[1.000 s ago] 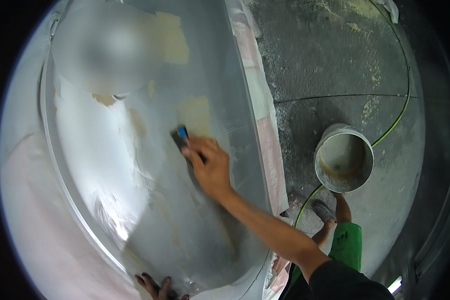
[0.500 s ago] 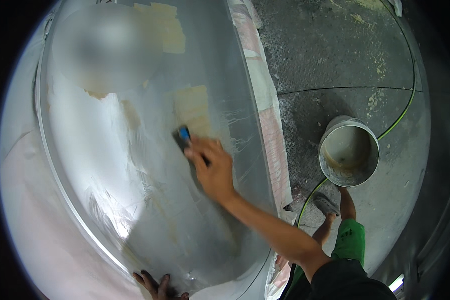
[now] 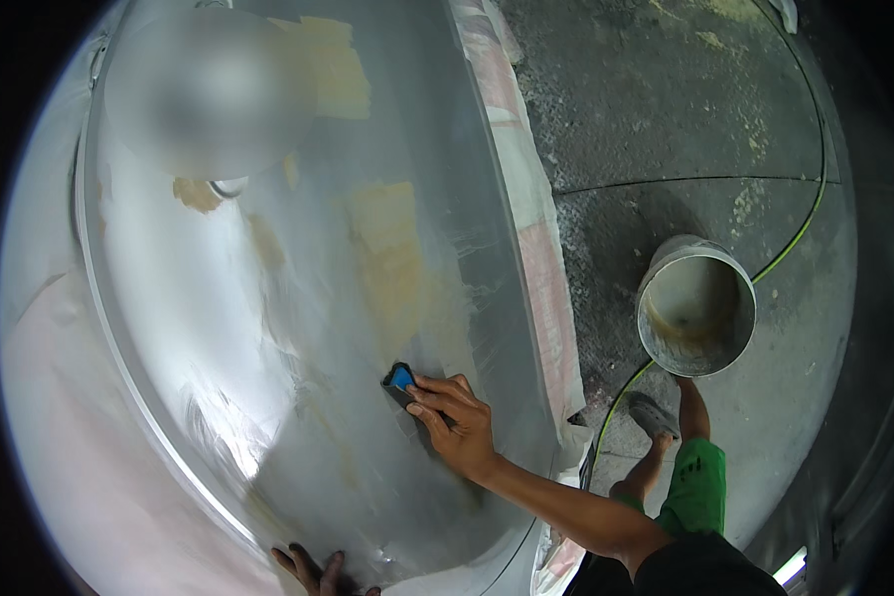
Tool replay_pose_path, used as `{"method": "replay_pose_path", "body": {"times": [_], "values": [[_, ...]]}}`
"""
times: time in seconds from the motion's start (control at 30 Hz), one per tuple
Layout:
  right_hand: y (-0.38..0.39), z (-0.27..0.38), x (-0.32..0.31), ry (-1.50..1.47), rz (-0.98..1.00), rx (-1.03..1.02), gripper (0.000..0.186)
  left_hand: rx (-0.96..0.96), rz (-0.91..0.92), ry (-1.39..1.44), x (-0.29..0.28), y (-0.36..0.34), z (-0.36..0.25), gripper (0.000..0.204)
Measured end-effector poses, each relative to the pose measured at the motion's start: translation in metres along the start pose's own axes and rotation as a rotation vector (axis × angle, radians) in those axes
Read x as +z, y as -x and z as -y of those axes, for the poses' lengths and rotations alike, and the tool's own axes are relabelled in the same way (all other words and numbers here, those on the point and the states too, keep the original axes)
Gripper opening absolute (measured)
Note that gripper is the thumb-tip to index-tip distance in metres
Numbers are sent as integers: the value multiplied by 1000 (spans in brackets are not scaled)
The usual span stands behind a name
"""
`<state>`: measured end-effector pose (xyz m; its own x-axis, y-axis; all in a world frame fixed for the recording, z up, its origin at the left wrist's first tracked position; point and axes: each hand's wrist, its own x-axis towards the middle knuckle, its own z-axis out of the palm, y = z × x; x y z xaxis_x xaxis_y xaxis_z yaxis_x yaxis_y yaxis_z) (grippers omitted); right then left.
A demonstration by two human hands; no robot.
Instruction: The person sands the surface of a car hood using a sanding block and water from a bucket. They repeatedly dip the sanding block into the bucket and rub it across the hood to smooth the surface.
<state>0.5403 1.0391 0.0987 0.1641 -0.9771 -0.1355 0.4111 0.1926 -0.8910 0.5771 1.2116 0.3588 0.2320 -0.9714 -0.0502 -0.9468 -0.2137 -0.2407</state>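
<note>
My right hand (image 3: 459, 422) grips a small sanding block (image 3: 399, 379), blue on top with dark grey sides, between thumb and fingers. It presses the block flat on a large, curved grey body panel (image 3: 333, 427), wet and shiny in parts. Beyond the block lies a tan filler patch (image 3: 387, 243) with streaks running down from it. My left hand (image 3: 318, 574), cut off by the lower edge of the picture, rests on the panel's near rim with its fingers apart.
White and pinkish sheeting (image 3: 538, 258) edges the panel's right side. On the concrete floor stands a bucket (image 3: 697, 308) with cloudy liquid. A green hose (image 3: 793, 236) runs behind it. Below are legs in green shorts (image 3: 695, 487). A blurred round area covers the panel's upper left.
My right hand has drawn the sanding block toward me and slightly right, off the lower end of the tan patch. The left hand stays at the rim.
</note>
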Motion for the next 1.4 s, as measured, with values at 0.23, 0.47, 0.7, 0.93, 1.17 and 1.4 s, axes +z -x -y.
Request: {"method": "replay_pose_path", "body": {"times": [0.23, 0.47, 0.7, 0.93, 1.17, 1.4], "values": [[-134, 0, 15, -79, -180, -23, 13, 28, 21, 15, 2, -7, 1, 71], [-109, 2, 20, -85, -90, -105, 12, 12, -5, 34, 1, 0, 4, 72], [-113, 12, 24, -116, -163, -94, 11, -15, 9, 26, 1, -2, 1, 71], [-173, -27, 12, 35, -272, -113, 10, 40, 22, 34, 0, -5, 3, 67], [-93, -10, 11, 15, -151, -41, 8, 53, 0, 56, -1, -2, 3, 66], [-160, -31, 6, 69, -255, -26, 9, 70, 12, 36, 0, -8, 2, 63]]}}
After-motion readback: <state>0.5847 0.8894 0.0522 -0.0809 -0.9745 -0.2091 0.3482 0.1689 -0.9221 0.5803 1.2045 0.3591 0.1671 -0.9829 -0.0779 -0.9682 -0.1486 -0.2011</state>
